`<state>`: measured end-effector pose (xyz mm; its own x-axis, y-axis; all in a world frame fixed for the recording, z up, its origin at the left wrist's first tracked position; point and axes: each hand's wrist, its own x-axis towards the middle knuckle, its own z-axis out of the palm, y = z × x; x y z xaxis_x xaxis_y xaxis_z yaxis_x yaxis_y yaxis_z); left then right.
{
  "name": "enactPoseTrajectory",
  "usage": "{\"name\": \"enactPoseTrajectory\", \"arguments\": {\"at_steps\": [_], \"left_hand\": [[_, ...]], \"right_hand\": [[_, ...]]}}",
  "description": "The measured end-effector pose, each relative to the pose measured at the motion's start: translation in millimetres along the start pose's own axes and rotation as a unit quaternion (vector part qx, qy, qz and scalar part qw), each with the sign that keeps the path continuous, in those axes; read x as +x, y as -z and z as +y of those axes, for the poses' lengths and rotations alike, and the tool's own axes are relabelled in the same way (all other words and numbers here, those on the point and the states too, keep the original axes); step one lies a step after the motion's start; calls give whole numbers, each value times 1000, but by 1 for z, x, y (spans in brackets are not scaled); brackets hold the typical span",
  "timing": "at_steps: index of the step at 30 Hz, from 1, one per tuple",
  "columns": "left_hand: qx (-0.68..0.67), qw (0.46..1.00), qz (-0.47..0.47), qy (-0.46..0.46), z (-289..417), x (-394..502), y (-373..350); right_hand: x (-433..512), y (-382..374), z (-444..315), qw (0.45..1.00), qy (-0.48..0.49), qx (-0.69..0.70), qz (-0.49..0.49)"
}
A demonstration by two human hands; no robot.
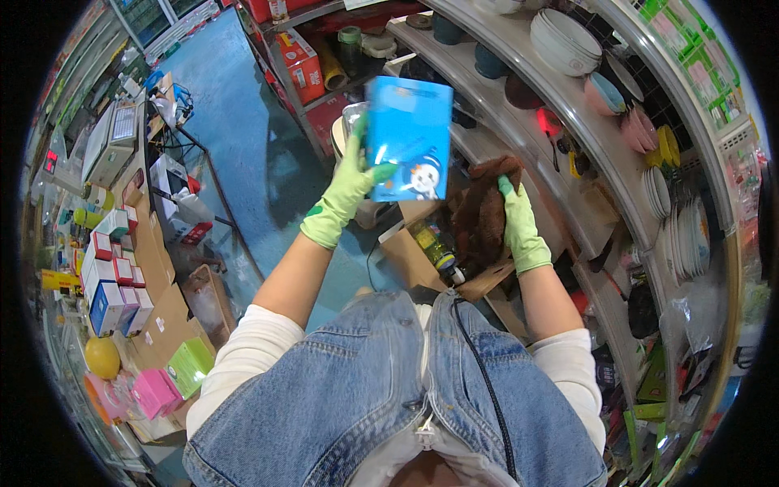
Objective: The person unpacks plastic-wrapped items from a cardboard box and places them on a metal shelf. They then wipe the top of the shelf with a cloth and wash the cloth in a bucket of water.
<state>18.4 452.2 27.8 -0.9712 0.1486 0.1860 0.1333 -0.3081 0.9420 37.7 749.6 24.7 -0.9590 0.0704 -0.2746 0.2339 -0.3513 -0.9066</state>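
Note:
Both hands wear light green gloves. My left hand (348, 182) grips the left edge of a flat blue box (409, 137) with a snowman picture and some writing on its face. The box is held up in front of me, its thumb-side edge under my left thumb. In my right hand (523, 222) hangs a dark brown cloth (484, 207), bunched and pinched at its top. Below the cloth stands an open cardboard box (414, 259) with a clear bottle of yellow-green liquid (431, 243) inside; the cloth hides part of it.
Curved metal shelves on the right carry white bowls (563, 42), pink bowls (639, 129) and stacked plates (686, 240). A red carton (301, 67) sits on a rack ahead. To my left, a counter holds small boxes (112, 274), a green box (190, 365) and a pink box (156, 392).

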Motion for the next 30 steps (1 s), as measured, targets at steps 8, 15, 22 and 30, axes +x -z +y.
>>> {"name": "enactPoseTrajectory", "arguments": {"at_steps": [8, 15, 22, 30], "left_hand": [[103, 990, -86, -52, 26, 10, -69], [224, 948, 27, -227, 16, -4, -108], [198, 931, 83, -294, 20, 18, -68], [95, 976, -46, -189, 1, 0, -61]], "right_hand": [[40, -8, 37, 953, -69, 231, -186], [31, -21, 32, 959, 31, 252, -122], [-7, -38, -69, 953, 282, 47, 96], [-39, -122, -98, 560, 573, -578, -157]]}}
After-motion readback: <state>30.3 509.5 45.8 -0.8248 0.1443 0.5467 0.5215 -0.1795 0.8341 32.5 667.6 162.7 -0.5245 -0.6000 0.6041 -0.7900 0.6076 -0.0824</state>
